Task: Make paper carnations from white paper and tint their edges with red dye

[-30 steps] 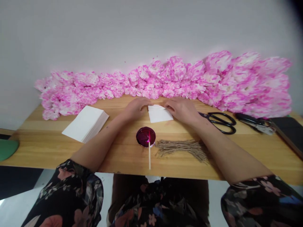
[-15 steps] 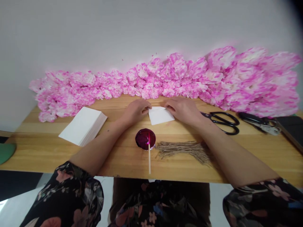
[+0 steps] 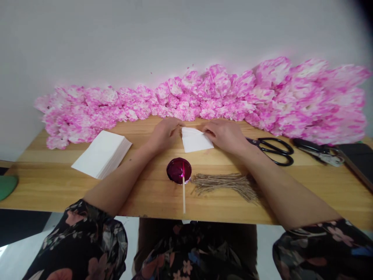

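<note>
A small sheet of white paper [image 3: 197, 142] lies on the wooden table, with crease lines across its far part. My left hand [image 3: 166, 134] is closed at the sheet's far left corner, its fingertips pinched at the edge. On the other side, my right hand [image 3: 225, 134] pinches the right edge between thumb and fingers. Nearer to me is a small round dish of dark magenta liquid [image 3: 175, 171]. A thin pale stick [image 3: 184, 196] rests in it, its end pointing toward me. Beside the dish lies a bundle of thin brown twigs or cords [image 3: 225, 186].
A thick stack of white paper [image 3: 100, 153] sits to the left of my left forearm. Black-handled scissors [image 3: 276, 149] and pliers-like cutters [image 3: 317, 151] lie at the right, near a dark flat object [image 3: 357, 157]. Pink-and-white paper flowers [image 3: 186, 103] line the wall. A green rounded object [image 3: 7, 187] is far left.
My left hand has shifted slightly up and away at the paper's left corner, and more creases show along the far edge. My right hand has stayed nearly in place.
</note>
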`<state>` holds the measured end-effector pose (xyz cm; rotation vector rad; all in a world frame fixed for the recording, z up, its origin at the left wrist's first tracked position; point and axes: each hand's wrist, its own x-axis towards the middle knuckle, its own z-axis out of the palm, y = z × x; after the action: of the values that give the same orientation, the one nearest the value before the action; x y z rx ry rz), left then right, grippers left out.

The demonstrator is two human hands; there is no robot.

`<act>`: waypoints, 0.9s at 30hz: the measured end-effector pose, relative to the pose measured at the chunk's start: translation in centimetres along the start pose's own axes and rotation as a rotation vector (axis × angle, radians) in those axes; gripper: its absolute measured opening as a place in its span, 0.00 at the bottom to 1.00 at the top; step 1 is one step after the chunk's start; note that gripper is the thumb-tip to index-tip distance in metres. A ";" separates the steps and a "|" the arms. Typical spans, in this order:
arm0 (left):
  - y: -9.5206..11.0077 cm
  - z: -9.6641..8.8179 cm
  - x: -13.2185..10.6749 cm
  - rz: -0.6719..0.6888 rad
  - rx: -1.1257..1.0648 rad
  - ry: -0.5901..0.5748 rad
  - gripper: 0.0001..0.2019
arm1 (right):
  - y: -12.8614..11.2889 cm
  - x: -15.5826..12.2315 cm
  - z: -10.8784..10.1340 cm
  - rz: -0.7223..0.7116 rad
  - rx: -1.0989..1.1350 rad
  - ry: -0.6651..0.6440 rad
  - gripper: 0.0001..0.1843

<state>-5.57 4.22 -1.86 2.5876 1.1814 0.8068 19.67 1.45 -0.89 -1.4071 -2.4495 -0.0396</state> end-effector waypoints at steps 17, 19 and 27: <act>0.8 0.9 0.9 0.098 0.234 -0.154 0.09 | -0.1 0.1 -0.2 0.005 -0.018 -0.020 0.12; 0.8 0.9 0.9 0.084 0.235 -0.165 0.09 | -0.1 0.1 -0.3 0.004 -0.019 -0.027 0.12; 0.8 1.2 0.9 0.075 0.252 -0.172 0.10 | -0.1 0.0 -0.5 -0.027 0.020 0.016 0.13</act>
<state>-3.87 4.41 -2.19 2.8491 1.2106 0.4612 19.71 1.24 -0.37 -1.3600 -2.4493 -0.0326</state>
